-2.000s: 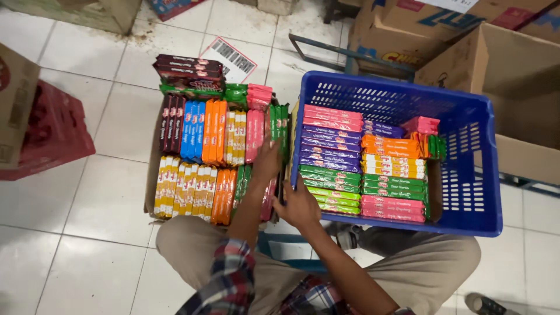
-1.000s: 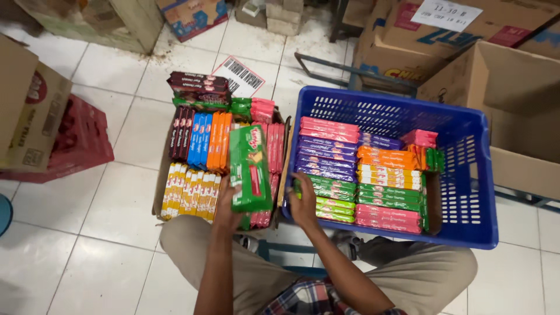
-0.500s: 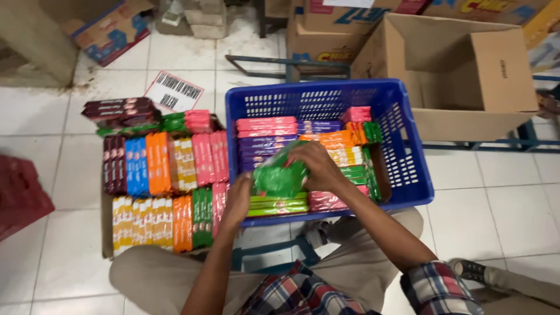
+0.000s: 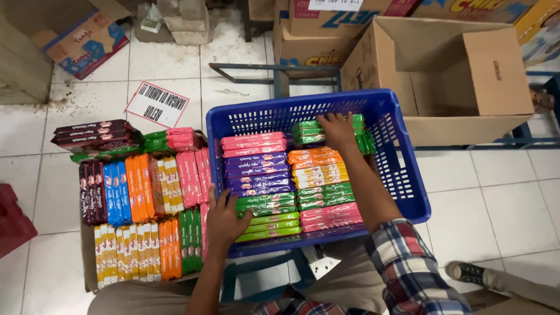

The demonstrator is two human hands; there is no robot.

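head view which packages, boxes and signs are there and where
Snack packs: flat colourful bars stacked in the blue crate.
More packs: rows on the floor, left.
Sign: white sheet, red lettering, on tiles.
Open box: brown cardboard, right.
Green packs: under right hand.

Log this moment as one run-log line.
left hand: resting on blue basket front rim, by green packs | right hand: on green packs at basket's back | open flat box of packs: left of basket, on floor
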